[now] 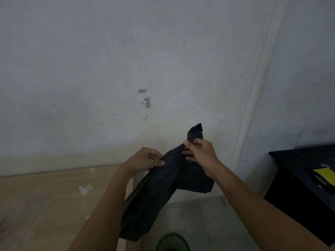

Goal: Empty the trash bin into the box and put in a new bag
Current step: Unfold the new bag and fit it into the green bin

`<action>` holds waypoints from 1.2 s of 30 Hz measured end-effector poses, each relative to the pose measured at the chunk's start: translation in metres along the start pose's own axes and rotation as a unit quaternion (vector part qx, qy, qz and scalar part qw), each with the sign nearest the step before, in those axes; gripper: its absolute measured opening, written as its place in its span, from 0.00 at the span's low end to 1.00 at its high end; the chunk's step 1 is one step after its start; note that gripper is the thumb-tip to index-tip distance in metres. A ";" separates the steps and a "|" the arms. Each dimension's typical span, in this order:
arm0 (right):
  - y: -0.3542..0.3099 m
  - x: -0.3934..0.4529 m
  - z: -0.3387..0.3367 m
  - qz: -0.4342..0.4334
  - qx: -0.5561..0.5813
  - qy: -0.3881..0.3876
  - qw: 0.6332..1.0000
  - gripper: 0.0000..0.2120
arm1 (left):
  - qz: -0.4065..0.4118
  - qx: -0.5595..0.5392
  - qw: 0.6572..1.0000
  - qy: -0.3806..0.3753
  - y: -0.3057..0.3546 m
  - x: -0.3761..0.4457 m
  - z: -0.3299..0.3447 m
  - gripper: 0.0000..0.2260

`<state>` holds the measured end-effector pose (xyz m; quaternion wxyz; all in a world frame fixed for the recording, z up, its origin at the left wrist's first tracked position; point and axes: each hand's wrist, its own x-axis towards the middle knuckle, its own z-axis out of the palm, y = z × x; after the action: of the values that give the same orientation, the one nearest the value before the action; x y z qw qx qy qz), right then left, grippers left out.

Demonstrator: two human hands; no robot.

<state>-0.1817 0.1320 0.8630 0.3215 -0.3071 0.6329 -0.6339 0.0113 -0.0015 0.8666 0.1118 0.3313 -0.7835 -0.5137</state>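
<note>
A dim room with a scuffed grey-white wall (126,60) fills most of the view, marked by a few patches of chipped paint (147,102) near the middle. A light wooden tabletop (45,201) sits at lower left against the wall, and a black table (306,169) stands at the right edge with a yellow item (325,174) lying on it. In the centre, two bare forearms reach forward holding a folded black trash bag (155,192) in the air in front of the wall. The left hand (145,159) pinches the bag's left edge between thumb and fingers. The right hand (200,151) is closed around the bag's bunched top, a crumpled tip poking up above the fist. The rest of the bag hangs down and leftward. Below it, on the floor at the bottom edge, the rim of a green mesh trash bin (172,241) is partly visible.
</note>
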 end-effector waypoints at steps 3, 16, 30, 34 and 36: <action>0.000 0.003 -0.010 0.013 0.009 0.017 1.000 0.10 | -0.011 0.003 1.000 -0.019 -0.007 0.001 0.000 0.07; 0.017 0.001 0.001 -0.265 -0.515 -0.040 0.814 0.13 | 0.143 0.063 0.985 0.075 0.016 0.015 0.018 0.05; 0.030 0.009 -0.028 -0.100 -0.545 -0.115 0.824 0.10 | 0.030 0.206 0.970 0.129 -0.046 0.008 0.000 0.04; 0.054 0.008 -0.039 0.013 -0.593 -0.170 0.787 0.06 | 0.009 0.193 0.962 0.195 -0.067 0.007 0.006 0.12; 0.063 0.004 -0.037 0.025 -0.528 -0.135 0.838 0.07 | 0.008 0.200 0.965 0.169 -0.072 0.006 0.012 0.19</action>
<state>-0.2129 0.1515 0.7999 0.2087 -0.4969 0.8293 -0.1477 0.0300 -0.0146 0.7970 0.1783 0.4225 -0.8426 -0.2825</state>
